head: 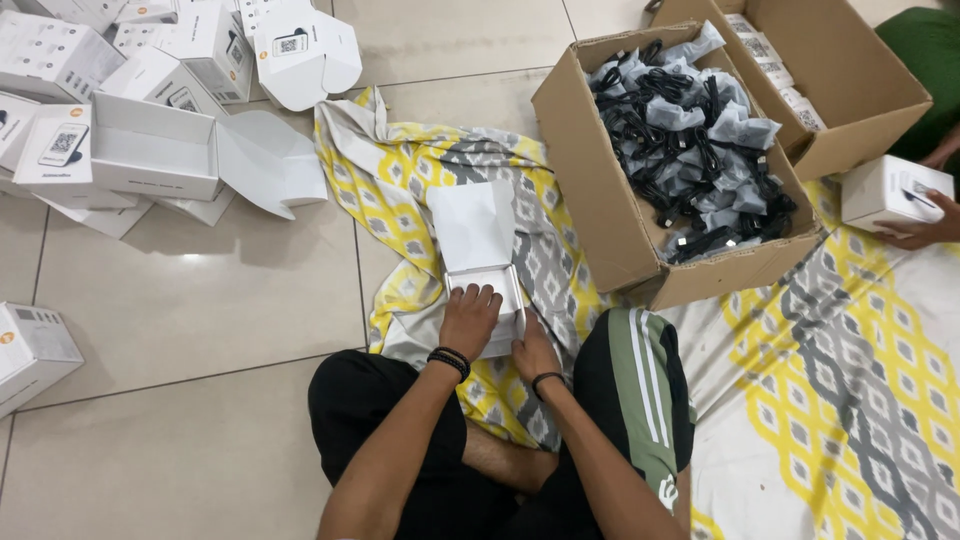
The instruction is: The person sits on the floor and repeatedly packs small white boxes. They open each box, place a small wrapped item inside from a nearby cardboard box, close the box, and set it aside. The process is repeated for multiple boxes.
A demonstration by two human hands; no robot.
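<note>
Far left, white boxes [150, 70] heaped on the tiled floor [200, 300], some gaping empty. Centre, the left hand [470, 318] presses flat on a small open white box [482, 262] lying on the patterned cloth [420, 190]; right hand [535, 352] grips its edge. Right, a cardboard carton [600, 200] brims with bagged black cables [695, 140].

Bare arms w/ black bands on both wrists [452, 361], black shorts [372, 400], green-black top [640, 390] (white stripes).
</note>
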